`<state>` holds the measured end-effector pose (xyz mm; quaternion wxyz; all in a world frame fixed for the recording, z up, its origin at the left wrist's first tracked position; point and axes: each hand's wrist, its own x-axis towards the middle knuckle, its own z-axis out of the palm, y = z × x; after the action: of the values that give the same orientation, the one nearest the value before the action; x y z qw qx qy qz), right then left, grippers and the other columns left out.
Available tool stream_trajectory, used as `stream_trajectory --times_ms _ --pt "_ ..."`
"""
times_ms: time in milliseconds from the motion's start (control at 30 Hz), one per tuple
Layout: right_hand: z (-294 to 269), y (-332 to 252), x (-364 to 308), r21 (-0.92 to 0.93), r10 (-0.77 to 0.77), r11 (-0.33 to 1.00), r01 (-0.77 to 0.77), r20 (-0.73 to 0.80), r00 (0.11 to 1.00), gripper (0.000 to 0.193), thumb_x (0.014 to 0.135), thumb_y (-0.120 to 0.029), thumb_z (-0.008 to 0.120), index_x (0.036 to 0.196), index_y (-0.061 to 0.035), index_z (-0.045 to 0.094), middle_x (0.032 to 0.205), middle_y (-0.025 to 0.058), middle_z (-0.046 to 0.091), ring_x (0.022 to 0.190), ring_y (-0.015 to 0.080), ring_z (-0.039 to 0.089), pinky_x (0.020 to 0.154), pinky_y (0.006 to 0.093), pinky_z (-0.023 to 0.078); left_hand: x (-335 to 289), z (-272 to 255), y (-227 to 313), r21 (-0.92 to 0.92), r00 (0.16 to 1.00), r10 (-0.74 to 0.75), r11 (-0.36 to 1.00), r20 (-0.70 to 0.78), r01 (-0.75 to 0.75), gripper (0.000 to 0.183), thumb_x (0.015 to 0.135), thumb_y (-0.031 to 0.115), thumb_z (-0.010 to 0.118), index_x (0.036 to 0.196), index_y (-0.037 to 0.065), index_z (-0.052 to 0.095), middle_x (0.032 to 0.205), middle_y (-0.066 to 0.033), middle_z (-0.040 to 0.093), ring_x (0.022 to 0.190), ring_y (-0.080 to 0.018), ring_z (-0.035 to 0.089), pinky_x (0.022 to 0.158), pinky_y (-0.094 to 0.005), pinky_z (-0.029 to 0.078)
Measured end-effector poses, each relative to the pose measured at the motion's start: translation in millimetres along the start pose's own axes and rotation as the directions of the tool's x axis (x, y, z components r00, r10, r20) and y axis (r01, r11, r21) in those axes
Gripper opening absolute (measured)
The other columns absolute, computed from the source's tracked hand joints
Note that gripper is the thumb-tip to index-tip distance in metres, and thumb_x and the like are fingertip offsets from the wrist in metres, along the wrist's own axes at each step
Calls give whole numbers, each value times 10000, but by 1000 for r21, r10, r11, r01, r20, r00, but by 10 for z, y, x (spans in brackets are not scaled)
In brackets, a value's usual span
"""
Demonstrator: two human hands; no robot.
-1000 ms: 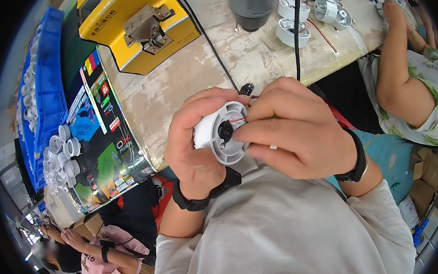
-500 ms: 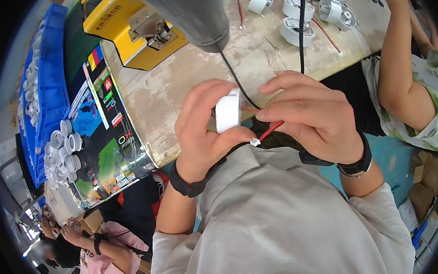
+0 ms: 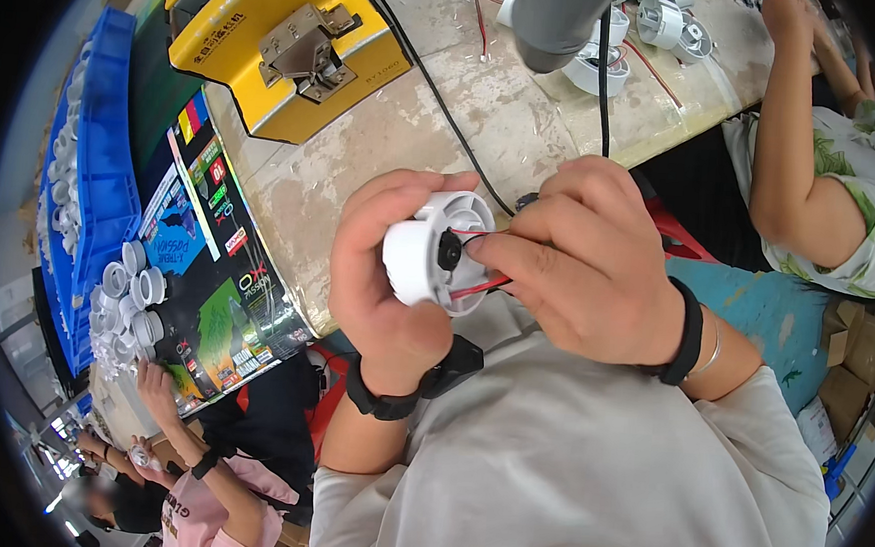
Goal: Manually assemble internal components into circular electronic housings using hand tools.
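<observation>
My left hand (image 3: 383, 270) is wrapped round a white round plastic housing (image 3: 413, 262), its open, ribbed side turned to the right. Inside the housing sits a small black part (image 3: 450, 250). Red and black wires (image 3: 479, 288) run out of it. My right hand (image 3: 593, 268) pinches those wires close to the housing's opening, thumb and forefinger together. The wires' far ends are hidden behind my right fingers.
A yellow machine (image 3: 290, 59) with a metal mechanism stands at the back left. A grey cylindrical tool (image 3: 563, 20) hangs over the table (image 3: 386, 135), near more white housings (image 3: 661, 21). White rings (image 3: 131, 295) lie beside a blue bin (image 3: 107, 183). Co-workers sit left and right.
The housing has turned so its open side shows. My right hand has moved in against it. The grey tool has swung right, and a co-worker's hand now reaches to the white rings.
</observation>
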<state>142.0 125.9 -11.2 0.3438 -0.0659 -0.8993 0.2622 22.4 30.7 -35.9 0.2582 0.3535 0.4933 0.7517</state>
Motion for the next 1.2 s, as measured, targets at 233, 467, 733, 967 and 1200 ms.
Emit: stream_trajectory --times_ms 233,467,733,967,1200 --pt "-151 4 49 451 224 838 -308 231 947 171 690 -37 613 858 -66 614 711 56 526 668 237 474 625 326 391 -23 -52 -4 209 948 262 932 183 -298 829 633 639 568 1094 -36 430 1047 -185 454 906 -308 575 745 -357 479" --pt "-159 -27 52 371 202 897 -241 143 969 162 678 -26 619 836 -64 616 719 51 528 682 236 487 639 319 395 -11 18 16 198 969 235 949 76 -246 813 636 688 468 1076 5 443 1029 -190 489 905 -354 568 759 -405 502" --pt "-167 24 38 -13 7 1000 -5 133 991 152 702 -62 601 855 -56 603 737 45 538 695 225 498 644 318 403 -33 -105 -96 314 926 316 875 204 -368 859 600 653 540 1086 -48 437 1035 -192 467 898 -314 575 741 -367 486" --pt "-337 75 146 529 106 804 -273 324 940 166 797 -82 553 944 -20 597 724 105 564 710 256 525 645 318 426 -82 36 200 295 685 719 634 115 -715 308 815 231 548 1002 -3 476 944 -204 590 854 -274 574 754 -320 465" --pt "-233 1 163 478 275 814 -329 182 944 198 765 -30 578 957 15 594 718 67 604 738 187 582 893 404 393 32 -35 31 -242 984 -173 954 35 176 679 754 552 524 1104 -19 415 1103 -195 499 1017 -361 515 896 -445 414"
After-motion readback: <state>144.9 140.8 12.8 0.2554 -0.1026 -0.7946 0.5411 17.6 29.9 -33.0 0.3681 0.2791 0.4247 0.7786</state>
